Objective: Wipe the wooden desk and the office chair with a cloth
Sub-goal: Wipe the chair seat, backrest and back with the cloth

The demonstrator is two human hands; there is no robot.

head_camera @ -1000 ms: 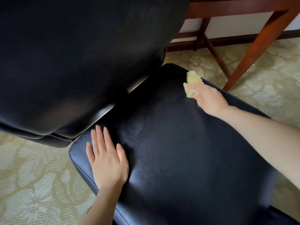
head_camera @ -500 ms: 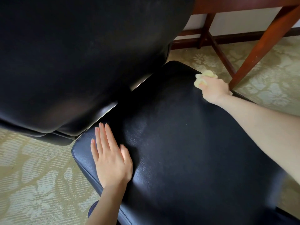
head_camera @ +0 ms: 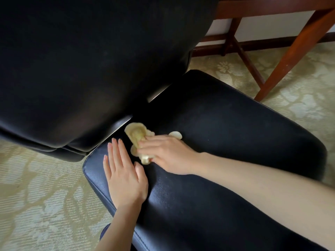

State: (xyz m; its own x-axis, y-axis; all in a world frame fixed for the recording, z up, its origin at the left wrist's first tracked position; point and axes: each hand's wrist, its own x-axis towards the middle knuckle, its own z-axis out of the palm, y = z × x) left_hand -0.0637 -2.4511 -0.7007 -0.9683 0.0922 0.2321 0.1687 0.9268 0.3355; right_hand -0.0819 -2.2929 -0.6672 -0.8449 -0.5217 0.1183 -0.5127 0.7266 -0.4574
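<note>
The black leather office chair fills the view, its seat (head_camera: 226,142) below and its backrest (head_camera: 81,69) at the upper left. My left hand (head_camera: 125,176) lies flat with straight fingers on the seat's near left corner. My right hand (head_camera: 166,154) holds a crumpled pale yellow cloth (head_camera: 136,136) and presses it on the seat close to the gap under the backrest, just right of my left fingertips. Part of the cloth is hidden under my right fingers.
Reddish wooden desk legs (head_camera: 293,53) and cross braces stand at the upper right, beyond the seat. A wooden rail (head_camera: 272,6) runs along the top edge. Pale green patterned carpet (head_camera: 36,205) surrounds the chair. A dark baseboard (head_camera: 262,44) lines the white wall.
My right hand has swept the cloth from the seat's far right edge across to the back left, beside my left hand. My left hand has stayed flat on the seat.
</note>
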